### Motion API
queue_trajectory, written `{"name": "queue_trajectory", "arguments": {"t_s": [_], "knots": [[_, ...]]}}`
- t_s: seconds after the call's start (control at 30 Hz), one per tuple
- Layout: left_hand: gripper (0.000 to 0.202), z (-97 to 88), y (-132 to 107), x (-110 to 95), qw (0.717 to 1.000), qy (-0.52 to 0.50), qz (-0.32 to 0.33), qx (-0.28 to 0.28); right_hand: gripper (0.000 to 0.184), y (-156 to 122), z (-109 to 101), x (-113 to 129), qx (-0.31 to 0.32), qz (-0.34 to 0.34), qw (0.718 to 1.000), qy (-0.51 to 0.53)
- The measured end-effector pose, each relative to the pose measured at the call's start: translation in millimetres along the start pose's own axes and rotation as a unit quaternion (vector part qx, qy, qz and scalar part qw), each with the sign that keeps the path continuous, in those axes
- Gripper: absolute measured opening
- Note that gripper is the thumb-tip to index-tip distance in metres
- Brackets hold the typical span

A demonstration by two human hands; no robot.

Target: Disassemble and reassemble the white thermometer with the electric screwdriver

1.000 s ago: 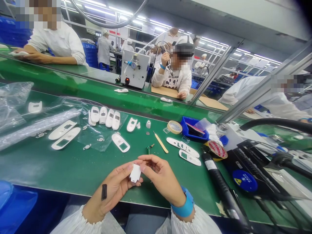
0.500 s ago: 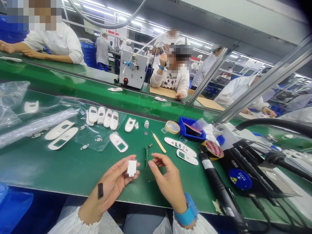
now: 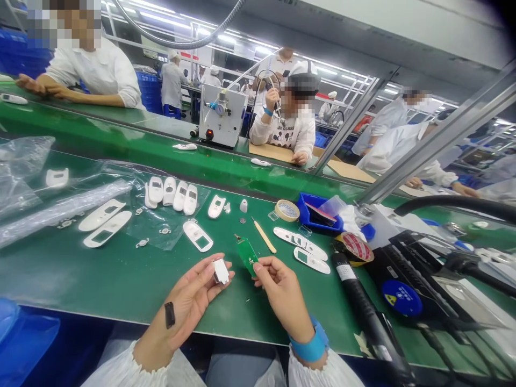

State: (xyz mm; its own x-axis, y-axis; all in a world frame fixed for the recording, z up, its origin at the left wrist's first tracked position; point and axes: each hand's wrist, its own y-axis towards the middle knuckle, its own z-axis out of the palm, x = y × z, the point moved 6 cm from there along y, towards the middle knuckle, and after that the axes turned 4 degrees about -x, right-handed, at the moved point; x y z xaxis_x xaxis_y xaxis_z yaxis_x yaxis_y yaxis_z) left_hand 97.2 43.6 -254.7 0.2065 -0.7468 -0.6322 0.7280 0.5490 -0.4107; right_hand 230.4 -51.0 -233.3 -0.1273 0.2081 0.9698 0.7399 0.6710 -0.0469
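My left hand (image 3: 189,298) holds a small white plastic part (image 3: 221,271) between thumb and fingertips, and a black mark (image 3: 170,315) shows on that wrist. My right hand (image 3: 280,287), with a blue wristband (image 3: 310,344), pinches the lower end of a narrow green circuit board (image 3: 246,255). The board slants up and away over the green mat (image 3: 121,279), just beside the white part. The two hands are close, and the part and board are not touching. White plastic device shells (image 3: 197,236) lie on the mat ahead of my hands.
A clear plastic bag (image 3: 24,166) lies at the far left. At the right are a blue tray (image 3: 312,212), tape rolls (image 3: 287,210), a black-handled power tool (image 3: 355,293) and a black machine (image 3: 407,285). Co-workers sit beyond a green conveyor (image 3: 121,142).
The green board, thin and edge-on between my hands before, now shows its flat face and slants from my right fingers. My right hand has moved closer to my left hand.
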Motion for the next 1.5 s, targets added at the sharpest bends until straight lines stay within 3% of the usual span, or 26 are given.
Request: {"name": "queue_trajectory", "arguments": {"t_s": [0.23,0.37,0.43,0.53,0.73,0.93,1.5], "knots": [[0.031,12.4,0,3,1.000,0.010,0.009,0.001,0.027,-12,0,6,-0.008,0.003,0.999,0.034],[0.030,14.3,0,2,1.000,0.012,0.028,-0.003,0.017,-23,2,17,-0.039,-0.083,0.995,-0.032],[0.027,16.5,-1,1,0.999,0.013,0.039,0.009,0.012,-31,2,28,-0.073,-0.185,0.975,-0.102],[0.023,20.4,-4,0,0.998,0.010,0.048,0.030,0.019,-46,8,42,-0.098,-0.333,0.918,-0.194],[0.025,19.0,-3,2,0.999,-0.001,0.046,0.015,0.032,-60,14,47,-0.110,-0.434,0.858,-0.252],[0.021,23.4,-4,2,0.997,-0.016,0.055,0.042,0.037,-61,11,47,-0.141,-0.456,0.834,-0.277],[0.017,18.0,-2,-1,0.997,-0.025,0.059,0.036,0.034,-57,14,49,-0.085,-0.428,0.873,-0.218]]}}
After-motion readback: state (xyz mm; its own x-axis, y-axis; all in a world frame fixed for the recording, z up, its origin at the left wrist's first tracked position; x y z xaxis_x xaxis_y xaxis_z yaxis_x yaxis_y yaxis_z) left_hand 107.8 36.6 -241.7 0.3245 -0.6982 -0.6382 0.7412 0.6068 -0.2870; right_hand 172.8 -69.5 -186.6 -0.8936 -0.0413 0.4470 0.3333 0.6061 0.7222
